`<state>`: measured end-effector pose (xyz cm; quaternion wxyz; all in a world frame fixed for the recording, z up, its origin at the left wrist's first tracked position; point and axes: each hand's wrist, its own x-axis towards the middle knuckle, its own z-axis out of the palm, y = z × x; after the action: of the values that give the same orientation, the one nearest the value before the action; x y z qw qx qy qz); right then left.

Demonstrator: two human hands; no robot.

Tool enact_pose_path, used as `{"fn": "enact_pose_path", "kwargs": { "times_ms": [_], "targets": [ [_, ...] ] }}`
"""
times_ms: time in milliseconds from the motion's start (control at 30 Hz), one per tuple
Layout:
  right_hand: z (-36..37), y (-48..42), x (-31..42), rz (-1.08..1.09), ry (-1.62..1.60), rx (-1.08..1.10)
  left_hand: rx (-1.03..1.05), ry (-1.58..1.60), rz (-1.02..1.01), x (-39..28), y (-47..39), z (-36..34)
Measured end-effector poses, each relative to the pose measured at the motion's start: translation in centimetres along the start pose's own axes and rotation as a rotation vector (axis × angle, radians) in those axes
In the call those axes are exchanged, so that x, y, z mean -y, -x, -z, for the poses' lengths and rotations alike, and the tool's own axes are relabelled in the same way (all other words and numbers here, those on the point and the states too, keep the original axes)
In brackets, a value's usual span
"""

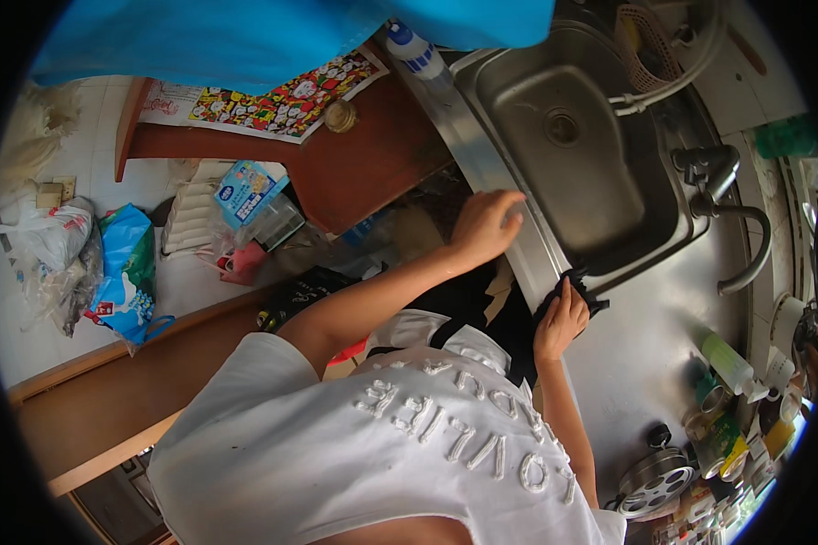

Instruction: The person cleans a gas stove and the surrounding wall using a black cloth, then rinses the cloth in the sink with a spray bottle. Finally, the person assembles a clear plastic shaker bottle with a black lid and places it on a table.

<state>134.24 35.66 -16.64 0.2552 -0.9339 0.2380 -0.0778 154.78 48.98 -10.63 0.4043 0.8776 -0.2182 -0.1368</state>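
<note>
My right hand [564,319] is on a crumpled black cloth [572,293] at the near corner of the stainless steel sink [518,146]. Its fingers press over the cloth against the steel counter [627,347]. My left hand [489,228] hovers at the counter's front edge, left of the basin, with bent fingers apart and nothing in them. Inside the basin I see bare metal and a round drain [561,128]. The curved faucet [716,184] stands at the basin's right side.
A white bottle with a blue cap [419,54] stands by the sink's far left corner. A pink plastic basket [644,51] and white hose [675,85] are at the back. Right, a green bottle [726,357] and metal pot [654,480]; left, a reddish-brown table [375,153] and bags [126,272].
</note>
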Motion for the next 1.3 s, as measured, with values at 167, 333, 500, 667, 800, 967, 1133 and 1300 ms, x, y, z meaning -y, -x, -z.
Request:
{"fn": "enact_pose_path", "kwargs": {
  "times_ms": [167,333,500,667,800,967,1133,1300],
  "targets": [
    [-4.4,-6.7,6.1,0.058,-0.051,0.012,-0.605,0.052,0.272,9.2,-7.2,8.0],
    [-10.0,-15.8,13.3,0.183,-0.053,-0.025,-0.559,-0.063,0.268,9.2,-15.7,12.0],
    [-14.6,-22.7,18.3,0.332,-0.166,-0.035,-0.490,0.396,0.155,11.1,-16.2,13.7],
    [-17.0,-27.3,21.6,0.427,-0.156,0.039,-0.490,0.414,0.135,8.8,-11.0,16.6],
    [-18.5,-31.7,24.4,0.551,-0.341,0.208,-0.521,0.428,0.194,9.3,-8.3,18.1],
    [-20.2,-35.5,26.4,0.695,-0.403,0.320,-0.556,0.336,0.129,9.6,-9.2,18.0],
    [-20.8,-31.9,24.3,0.279,-0.475,-0.047,-0.544,0.414,0.090,9.8,-13.6,15.7],
    [-20.5,-30.3,22.8,0.236,-0.247,-0.142,-0.564,0.425,0.123,10.5,-17.4,14.6]
  ]
}}
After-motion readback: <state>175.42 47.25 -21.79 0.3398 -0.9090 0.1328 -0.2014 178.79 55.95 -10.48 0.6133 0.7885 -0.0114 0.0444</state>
